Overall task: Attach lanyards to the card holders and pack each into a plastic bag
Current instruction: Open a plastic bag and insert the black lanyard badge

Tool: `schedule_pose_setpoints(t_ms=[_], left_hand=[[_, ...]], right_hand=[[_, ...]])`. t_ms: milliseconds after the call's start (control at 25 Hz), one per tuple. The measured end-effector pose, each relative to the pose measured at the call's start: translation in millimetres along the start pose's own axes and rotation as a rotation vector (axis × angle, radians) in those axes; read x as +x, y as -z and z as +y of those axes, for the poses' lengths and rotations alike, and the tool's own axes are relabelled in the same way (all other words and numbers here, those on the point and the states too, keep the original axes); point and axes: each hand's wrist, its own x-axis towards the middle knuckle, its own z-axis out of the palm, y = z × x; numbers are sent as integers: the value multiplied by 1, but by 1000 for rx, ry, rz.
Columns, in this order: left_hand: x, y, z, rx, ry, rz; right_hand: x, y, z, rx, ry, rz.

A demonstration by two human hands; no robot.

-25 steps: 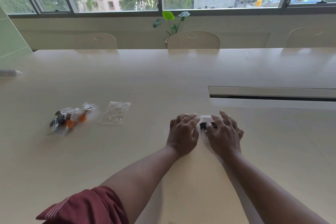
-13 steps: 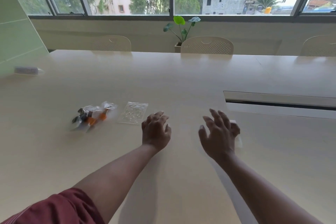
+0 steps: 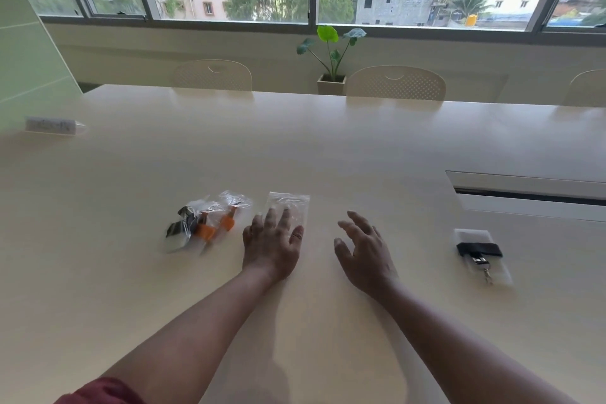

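Both hands left the packed bag (image 3: 482, 254); left hand (image 3: 273, 244) touches empty bag (image 3: 290, 208).

Clear glossy plastic bag (image 3: 290, 207); smooth matt table (image 3: 328, 147).

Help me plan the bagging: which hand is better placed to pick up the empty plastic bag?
Left. The left hand already has its fingertips on the empty bag; the right hand hovers open beside it.

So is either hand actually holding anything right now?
No. The left hand lies flat with straight fingers on the near end of the empty plastic bag; the right hand is open, holding nothing.
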Motion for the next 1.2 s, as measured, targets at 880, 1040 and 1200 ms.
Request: schedule_pose_setpoints(t_ms=[880,1040,1200], left_hand=[[3,-13,57,-334,-604,-65],[0,-17,87,-349,-580,-119],[-16,-26,111,-300,-566,-105]], right_hand=[[-36,41,38,-264,-359,14],[-46,48,41,-114,-343,73],[-61,53,40,100,-360,245]])
